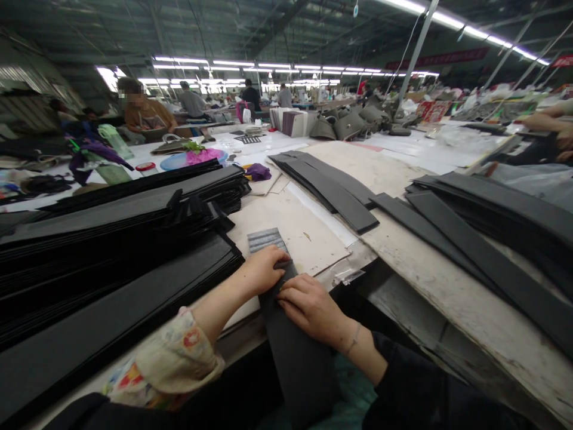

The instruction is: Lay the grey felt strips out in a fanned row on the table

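A long dark grey strip [295,358] runs from my lap up onto the table edge, its far end showing a lighter ribbed patch [267,239]. My left hand [262,270] lies on the strip near that ribbed end, fingers curled and pressing down on it. My right hand [308,304] rests just below it on the same strip, fingers bent and pinching the strip's edge. Both hands touch each other over the strip.
A tall stack of black strips [116,239] fills the table to my left. More black strips [331,191] lie spread ahead and to the right [492,239]. Another person's hands [550,128] work at far right; other people sit in the background.
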Demonstrator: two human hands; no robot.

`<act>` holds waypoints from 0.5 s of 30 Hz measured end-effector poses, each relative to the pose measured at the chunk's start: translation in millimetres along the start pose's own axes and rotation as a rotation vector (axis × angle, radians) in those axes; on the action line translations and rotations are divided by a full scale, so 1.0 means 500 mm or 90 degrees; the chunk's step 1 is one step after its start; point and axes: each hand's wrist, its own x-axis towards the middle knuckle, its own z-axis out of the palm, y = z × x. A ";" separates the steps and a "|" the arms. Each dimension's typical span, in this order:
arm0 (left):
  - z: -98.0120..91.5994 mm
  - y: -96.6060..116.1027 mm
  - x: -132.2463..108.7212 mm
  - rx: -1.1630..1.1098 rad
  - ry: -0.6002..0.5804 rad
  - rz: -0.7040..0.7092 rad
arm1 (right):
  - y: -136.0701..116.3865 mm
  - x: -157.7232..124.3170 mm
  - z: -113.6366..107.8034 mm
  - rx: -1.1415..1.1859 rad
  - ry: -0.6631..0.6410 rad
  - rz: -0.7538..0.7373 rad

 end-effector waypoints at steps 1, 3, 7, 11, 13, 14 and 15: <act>0.003 0.000 -0.002 0.012 0.006 0.011 | 0.000 0.000 0.000 -0.002 -0.002 0.000; 0.010 0.001 -0.007 0.036 0.021 0.034 | 0.001 0.000 0.001 -0.008 -0.008 0.002; 0.020 0.009 -0.022 0.098 0.028 0.091 | -0.001 -0.001 0.002 -0.011 -0.004 0.003; 0.024 0.019 -0.043 0.163 0.021 0.123 | 0.001 -0.004 0.003 0.026 0.019 -0.002; 0.025 0.018 -0.052 0.152 0.018 0.124 | 0.008 -0.003 -0.001 0.066 0.072 0.028; 0.025 0.016 -0.055 0.139 0.018 0.124 | 0.013 -0.002 -0.004 0.080 0.108 0.055; 0.026 0.014 -0.057 0.124 0.020 0.125 | 0.019 0.001 -0.007 0.088 0.143 0.085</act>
